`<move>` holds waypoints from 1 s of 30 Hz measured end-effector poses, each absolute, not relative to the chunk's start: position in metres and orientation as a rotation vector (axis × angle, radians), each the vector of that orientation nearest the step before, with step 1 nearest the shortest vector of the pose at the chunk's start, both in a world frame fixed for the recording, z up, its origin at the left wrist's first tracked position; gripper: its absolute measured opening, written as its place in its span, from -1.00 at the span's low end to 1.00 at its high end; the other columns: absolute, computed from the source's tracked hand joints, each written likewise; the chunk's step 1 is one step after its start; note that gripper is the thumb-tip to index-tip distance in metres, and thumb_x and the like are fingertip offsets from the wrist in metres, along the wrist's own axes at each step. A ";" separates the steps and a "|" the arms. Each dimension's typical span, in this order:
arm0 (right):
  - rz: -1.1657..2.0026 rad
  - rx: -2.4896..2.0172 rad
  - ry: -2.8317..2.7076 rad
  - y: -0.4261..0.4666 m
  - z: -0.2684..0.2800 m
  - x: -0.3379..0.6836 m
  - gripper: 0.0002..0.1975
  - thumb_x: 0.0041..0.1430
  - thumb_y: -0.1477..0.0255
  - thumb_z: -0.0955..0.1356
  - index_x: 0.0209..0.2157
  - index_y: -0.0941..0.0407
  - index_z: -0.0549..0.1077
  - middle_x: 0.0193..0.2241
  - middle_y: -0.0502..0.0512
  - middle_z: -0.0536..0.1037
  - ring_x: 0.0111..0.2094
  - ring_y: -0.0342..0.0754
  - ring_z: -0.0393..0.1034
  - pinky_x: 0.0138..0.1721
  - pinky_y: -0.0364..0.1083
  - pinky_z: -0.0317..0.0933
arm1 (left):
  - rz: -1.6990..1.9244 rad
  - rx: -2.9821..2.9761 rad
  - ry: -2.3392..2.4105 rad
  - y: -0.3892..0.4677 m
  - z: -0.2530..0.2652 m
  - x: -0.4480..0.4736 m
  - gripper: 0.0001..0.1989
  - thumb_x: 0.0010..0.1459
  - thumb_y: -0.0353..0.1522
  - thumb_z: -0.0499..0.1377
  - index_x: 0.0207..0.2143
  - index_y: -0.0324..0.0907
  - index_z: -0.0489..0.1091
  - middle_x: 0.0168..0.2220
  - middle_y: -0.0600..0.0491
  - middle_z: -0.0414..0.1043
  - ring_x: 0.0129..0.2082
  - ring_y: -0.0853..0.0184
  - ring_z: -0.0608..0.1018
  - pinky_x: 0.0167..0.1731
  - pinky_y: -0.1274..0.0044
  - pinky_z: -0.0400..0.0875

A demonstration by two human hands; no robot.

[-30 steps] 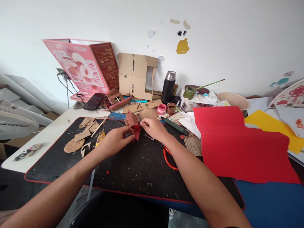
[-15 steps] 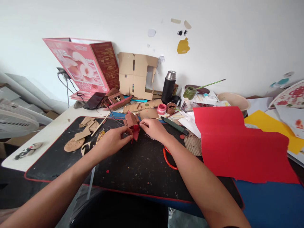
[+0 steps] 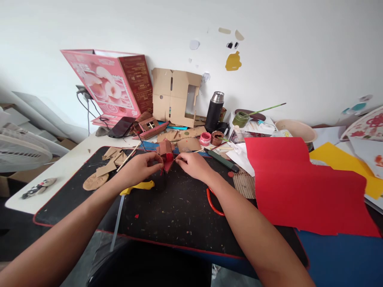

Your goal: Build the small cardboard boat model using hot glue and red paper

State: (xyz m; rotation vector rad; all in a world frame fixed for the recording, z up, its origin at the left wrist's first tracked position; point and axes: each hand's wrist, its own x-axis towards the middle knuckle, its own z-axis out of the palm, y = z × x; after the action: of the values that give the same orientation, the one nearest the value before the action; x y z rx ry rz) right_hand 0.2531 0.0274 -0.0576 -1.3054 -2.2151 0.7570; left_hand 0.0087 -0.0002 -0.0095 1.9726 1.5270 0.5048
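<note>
A small brown-and-red model boat (image 3: 165, 148) with a cabin sits on the dark mat between my hands, its red pointed end toward me. My left hand (image 3: 143, 167) bends its fingers in at the boat's left side, the fingertips closed on its edge. Opposite it, my right hand (image 3: 193, 164) pinches the right edge with thumb and forefinger. The fingers partly cover the boat's sides. Beneath my left wrist lies a yellow glue gun (image 3: 139, 187) with a long clear glue stick (image 3: 117, 223) trailing toward me.
Cardboard scraps (image 3: 112, 161) and a wooden disc (image 3: 95, 181) lie left. Behind are another model boat (image 3: 151, 125), paint jars (image 3: 205, 138) and a black flask (image 3: 214, 111). A green cutter (image 3: 223, 159), red-handled scissors (image 3: 213, 205) and red sheet (image 3: 302, 183) lie right.
The model boat has turned slightly, its red tip swinging left. My left hand has shifted up and left along it, and more of the yellow glue gun shows. The view has moved slightly.
</note>
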 end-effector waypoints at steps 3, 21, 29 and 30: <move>0.764 -1.297 -2.217 0.027 -0.057 0.253 -0.79 0.51 0.40 0.37 -0.09 0.08 0.70 -0.23 0.12 0.73 -0.23 0.01 0.53 -0.28 -0.08 0.11 | 0.472 1.916 1.525 0.000 -0.009 0.005 -0.62 0.13 0.02 0.22 -0.25 -0.05 0.60 -0.49 0.10 0.52 -0.54 0.25 0.49 -0.52 0.48 0.34; 0.746 -1.322 -2.258 0.024 -0.053 0.252 -0.80 0.51 0.40 0.38 -0.07 0.05 0.71 -0.21 0.13 0.74 -0.21 0.04 0.57 -0.26 -0.08 0.13 | 0.508 1.922 1.446 -0.007 -0.011 0.006 -0.65 0.21 -0.03 0.22 -0.22 -0.09 0.59 -0.27 0.03 0.66 -0.40 0.26 0.54 -0.43 0.50 0.38; 0.749 -1.320 -2.272 0.024 -0.051 0.252 -0.79 0.50 0.40 0.38 -0.06 0.06 0.71 -0.24 0.13 0.74 -0.24 0.04 0.56 -0.28 -0.07 0.11 | 0.478 1.921 1.435 -0.007 -0.008 0.011 -0.67 0.21 -0.06 0.21 -0.23 -0.09 0.58 -0.20 0.02 0.69 -0.41 0.28 0.53 -0.46 0.50 0.36; 0.748 -1.316 -2.271 0.024 -0.052 0.252 -0.79 0.50 0.40 0.38 -0.06 0.06 0.71 -0.24 0.13 0.74 -0.24 0.04 0.56 -0.28 -0.07 0.11 | 0.478 1.925 1.435 -0.007 -0.008 0.011 -0.68 0.21 -0.06 0.21 -0.23 -0.09 0.58 -0.20 0.02 0.69 -0.40 0.27 0.54 -0.46 0.50 0.36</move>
State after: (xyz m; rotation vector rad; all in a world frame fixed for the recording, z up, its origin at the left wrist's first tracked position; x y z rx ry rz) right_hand 0.2522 0.0240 -0.0520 -1.3164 -2.2709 0.7483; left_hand 0.0115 -0.0069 -0.0075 1.9247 1.4348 0.4776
